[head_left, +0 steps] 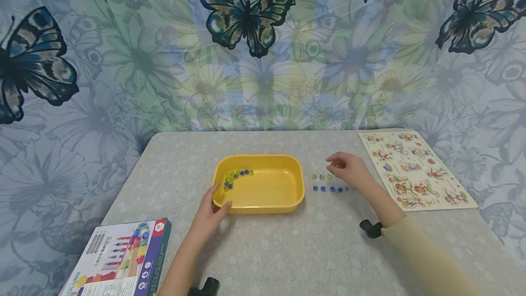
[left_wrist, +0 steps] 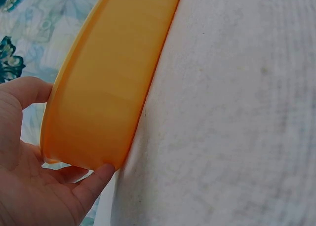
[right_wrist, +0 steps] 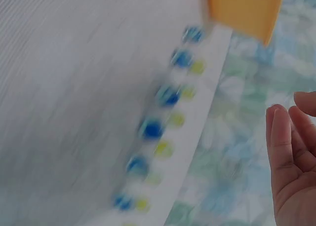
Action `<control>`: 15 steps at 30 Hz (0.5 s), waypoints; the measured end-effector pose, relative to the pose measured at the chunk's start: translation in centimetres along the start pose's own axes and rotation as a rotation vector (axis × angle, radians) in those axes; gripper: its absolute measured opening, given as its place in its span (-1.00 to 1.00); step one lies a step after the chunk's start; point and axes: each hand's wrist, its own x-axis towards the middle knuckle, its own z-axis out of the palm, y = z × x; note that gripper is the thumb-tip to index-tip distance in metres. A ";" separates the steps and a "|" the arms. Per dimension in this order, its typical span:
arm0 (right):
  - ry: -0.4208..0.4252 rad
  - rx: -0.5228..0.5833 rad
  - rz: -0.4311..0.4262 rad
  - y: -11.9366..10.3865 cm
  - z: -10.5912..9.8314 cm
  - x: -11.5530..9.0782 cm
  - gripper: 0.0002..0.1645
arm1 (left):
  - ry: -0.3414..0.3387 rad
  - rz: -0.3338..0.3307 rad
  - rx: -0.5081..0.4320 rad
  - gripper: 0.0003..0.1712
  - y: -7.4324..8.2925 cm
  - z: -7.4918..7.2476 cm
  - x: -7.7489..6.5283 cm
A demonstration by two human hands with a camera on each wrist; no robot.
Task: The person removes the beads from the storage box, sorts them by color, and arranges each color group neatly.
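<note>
A yellow tray (head_left: pixel 263 207) stands mid-table, with several green and blue glass marbles (head_left: pixel 231 179) at its left end. My left hand (head_left: pixel 209 216) grips the tray's near left corner, thumb and fingers against its rim and outer wall. To the right of the tray lie two rows of marbles, green ones (head_left: pixel 321 177) behind and blue ones (head_left: pixel 332 189) in front. Over the right part of these rows hovers my right hand (head_left: pixel 349 168), fingers loosely bent. No marble shows between its thumb and fingertips in the right wrist view, and it hides part of the green row.
A cream board (head_left: pixel 445 186) with printed stickers or cut-out figures lies at the table's right. At the front left is a toy box (head_left: pixel 119 255) with colourful pictures. A butterfly-patterned cloth (head_left: pixel 263 81) hangs behind the table (head_left: pixel 279 255).
</note>
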 end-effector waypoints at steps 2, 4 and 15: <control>-0.013 0.031 -0.031 -1.6 1.0 0.4 -0.73 | 0.001 0.001 0.003 -0.15 0.0 0.0 0.0; -0.034 0.056 -0.046 -3.3 1.9 0.8 -0.74 | 0.002 0.000 0.000 -0.15 0.0 0.0 0.0; -0.238 0.067 -0.065 -9.7 9.0 4.5 -0.64 | 0.005 -0.002 0.014 -0.15 0.2 -0.2 0.1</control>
